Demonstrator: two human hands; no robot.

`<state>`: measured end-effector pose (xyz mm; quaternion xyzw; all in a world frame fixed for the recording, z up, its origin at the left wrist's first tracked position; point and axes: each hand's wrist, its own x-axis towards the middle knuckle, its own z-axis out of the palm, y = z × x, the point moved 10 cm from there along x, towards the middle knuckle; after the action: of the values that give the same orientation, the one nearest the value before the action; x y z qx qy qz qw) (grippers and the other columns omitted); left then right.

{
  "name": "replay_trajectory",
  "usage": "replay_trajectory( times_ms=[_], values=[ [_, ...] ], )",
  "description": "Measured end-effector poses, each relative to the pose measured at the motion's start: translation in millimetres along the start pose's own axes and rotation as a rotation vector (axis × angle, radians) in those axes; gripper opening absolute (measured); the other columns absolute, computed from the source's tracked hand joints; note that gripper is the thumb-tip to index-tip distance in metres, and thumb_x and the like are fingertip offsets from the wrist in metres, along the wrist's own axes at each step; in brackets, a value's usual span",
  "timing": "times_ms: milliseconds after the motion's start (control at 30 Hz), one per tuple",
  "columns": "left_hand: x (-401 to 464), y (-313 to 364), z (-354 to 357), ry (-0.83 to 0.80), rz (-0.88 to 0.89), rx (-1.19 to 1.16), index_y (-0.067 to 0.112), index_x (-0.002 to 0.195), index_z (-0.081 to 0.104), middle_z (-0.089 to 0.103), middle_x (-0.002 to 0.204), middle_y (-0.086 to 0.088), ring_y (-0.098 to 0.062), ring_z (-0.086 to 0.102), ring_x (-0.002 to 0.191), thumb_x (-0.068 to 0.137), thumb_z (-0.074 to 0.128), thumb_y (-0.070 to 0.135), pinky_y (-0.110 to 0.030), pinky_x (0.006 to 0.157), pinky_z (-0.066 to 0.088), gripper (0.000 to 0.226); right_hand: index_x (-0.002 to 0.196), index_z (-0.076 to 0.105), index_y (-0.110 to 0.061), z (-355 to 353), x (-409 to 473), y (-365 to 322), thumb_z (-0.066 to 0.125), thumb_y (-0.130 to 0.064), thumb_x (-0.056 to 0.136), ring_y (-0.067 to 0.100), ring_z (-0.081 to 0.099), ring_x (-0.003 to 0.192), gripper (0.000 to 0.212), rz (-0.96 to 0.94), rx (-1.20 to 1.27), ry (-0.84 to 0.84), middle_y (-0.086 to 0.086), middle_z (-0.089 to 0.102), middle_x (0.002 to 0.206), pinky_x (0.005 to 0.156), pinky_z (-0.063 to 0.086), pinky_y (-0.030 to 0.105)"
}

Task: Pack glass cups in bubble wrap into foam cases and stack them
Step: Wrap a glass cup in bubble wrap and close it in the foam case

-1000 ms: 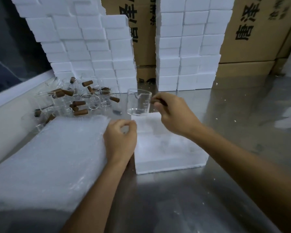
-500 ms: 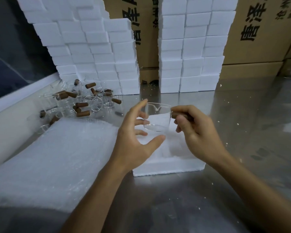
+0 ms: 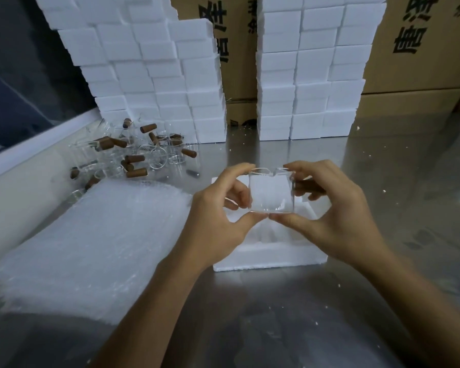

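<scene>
A clear glass cup (image 3: 272,191) with a pour spout is held upright in the air between both hands. My left hand (image 3: 218,216) pinches its left side between thumb and fingers. My right hand (image 3: 332,208) grips its right side, where the brown handle is mostly hidden by my fingers. Below the cup an open white foam case (image 3: 271,257) lies on the steel table (image 3: 329,301). A stack of bubble wrap sheets (image 3: 91,240) lies left of the case.
A heap of glass cups with brown wooden handles (image 3: 133,152) lies at the back left. Two tall stacks of white foam cases (image 3: 154,75) (image 3: 311,75) stand along the back, with cardboard boxes (image 3: 420,43) behind them. A white ledge runs along the left.
My right hand has brought the cup nearer and lower, over the foam case. My left hand has left the bubble wrap, opened, and now holds the cup's left side.
</scene>
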<state>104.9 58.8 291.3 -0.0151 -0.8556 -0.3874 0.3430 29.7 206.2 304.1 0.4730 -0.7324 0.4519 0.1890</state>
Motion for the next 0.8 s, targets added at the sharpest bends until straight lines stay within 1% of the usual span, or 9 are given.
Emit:
replay_trajectory(
  times_ms=[67, 133, 167, 233, 333, 400, 467, 567, 800],
  values=[
    [1, -4, -3, -0.045, -0.02, 0.079, 0.038, 0.139, 0.045, 0.064, 0.098, 0.016, -0.006, 0.062, 0.095, 0.076, 0.08, 0.029, -0.012, 0.083, 0.051, 0.073, 0.121, 0.057, -0.026, -3, -1, -1, 0.078, -0.047, 0.069, 0.004, 0.059, 0.097, 0.059, 0.007, 0.029, 0.05, -0.004, 0.058, 0.111, 0.083, 0.049, 0.012],
    [3, -11, -18, -0.02, -0.057, 0.171, 0.038, 0.14, 0.043, 0.061, 0.103, 0.016, -0.003, 0.06, 0.095, 0.077, 0.074, 0.017, -0.005, 0.08, 0.046, 0.073, 0.119, 0.059, -0.019, -7, -1, -1, 0.081, -0.041, 0.07, 0.001, 0.058, 0.099, 0.058, 0.008, 0.042, 0.094, -0.004, 0.057, 0.112, 0.085, 0.045, 0.007],
    [4, -15, -31, 0.046, -0.078, 0.228, 0.034, 0.136, 0.048, 0.061, 0.101, 0.013, -0.004, 0.059, 0.091, 0.077, 0.072, 0.008, -0.007, 0.078, 0.048, 0.069, 0.118, 0.059, -0.019, -8, -2, -2, 0.081, -0.04, 0.069, 0.0, 0.059, 0.099, 0.058, 0.007, 0.056, 0.105, -0.005, 0.058, 0.112, 0.086, 0.044, 0.006],
    [2, -23, -65, 0.245, -0.158, 0.419, 0.029, 0.118, 0.06, 0.064, 0.095, 0.006, -0.01, 0.058, 0.08, 0.078, 0.07, 0.002, -0.028, 0.079, 0.055, 0.049, 0.119, 0.057, -0.023, -8, -3, -4, 0.081, -0.041, 0.069, 0.0, 0.06, 0.1, 0.059, 0.008, 0.083, 0.106, -0.008, 0.059, 0.112, 0.089, 0.043, 0.006],
    [-12, -53, -106, 0.429, -0.466, 0.722, 0.019, 0.104, 0.069, 0.071, 0.102, -0.006, -0.027, 0.063, 0.088, 0.085, 0.071, 0.017, -0.043, 0.086, 0.05, 0.019, 0.12, 0.056, -0.026, -3, -3, -5, 0.08, -0.044, 0.069, -0.001, 0.059, 0.101, 0.06, 0.015, 0.068, 0.086, -0.011, 0.058, 0.113, 0.088, 0.044, 0.007],
    [-21, -73, -115, 0.405, -0.643, 0.801, 0.012, 0.103, 0.072, 0.072, 0.104, -0.012, -0.034, 0.065, 0.094, 0.088, 0.072, 0.025, -0.041, 0.082, 0.048, 0.02, 0.121, 0.055, -0.027, -2, -3, -3, 0.08, -0.045, 0.069, -0.001, 0.059, 0.101, 0.06, 0.029, 0.081, 0.085, -0.012, 0.059, 0.114, 0.088, 0.045, 0.008],
    [-25, -84, -114, 0.355, -0.714, 0.785, 0.008, 0.094, 0.074, 0.074, 0.098, -0.014, -0.035, 0.066, 0.087, 0.088, 0.073, 0.03, -0.037, 0.074, 0.047, 0.023, 0.12, 0.055, -0.029, -2, -3, -2, 0.081, -0.044, 0.069, -0.002, 0.059, 0.102, 0.06, 0.043, 0.093, 0.091, -0.012, 0.059, 0.115, 0.088, 0.046, 0.008],
    [-24, -90, -110, 0.306, -0.742, 0.745, 0.009, 0.082, 0.076, 0.074, 0.088, -0.013, -0.035, 0.065, 0.079, 0.086, 0.075, 0.034, -0.033, 0.07, 0.043, 0.025, 0.119, 0.055, -0.03, -5, -4, 0, 0.084, -0.041, 0.068, -0.001, 0.06, 0.102, 0.059, 0.048, 0.093, 0.11, -0.01, 0.06, 0.113, 0.087, 0.046, 0.008],
    [-21, -90, -105, 0.227, -0.746, 0.879, 0.007, 0.088, 0.069, 0.07, 0.092, -0.016, -0.038, 0.062, 0.089, 0.092, 0.067, 0.025, -0.042, 0.079, 0.049, 0.018, 0.118, 0.055, -0.031, -5, -5, 3, 0.088, -0.032, 0.067, -0.002, 0.06, 0.102, 0.061, 0.069, 0.099, 0.122, -0.01, 0.06, 0.112, 0.087, 0.047, 0.009]
  ],
)
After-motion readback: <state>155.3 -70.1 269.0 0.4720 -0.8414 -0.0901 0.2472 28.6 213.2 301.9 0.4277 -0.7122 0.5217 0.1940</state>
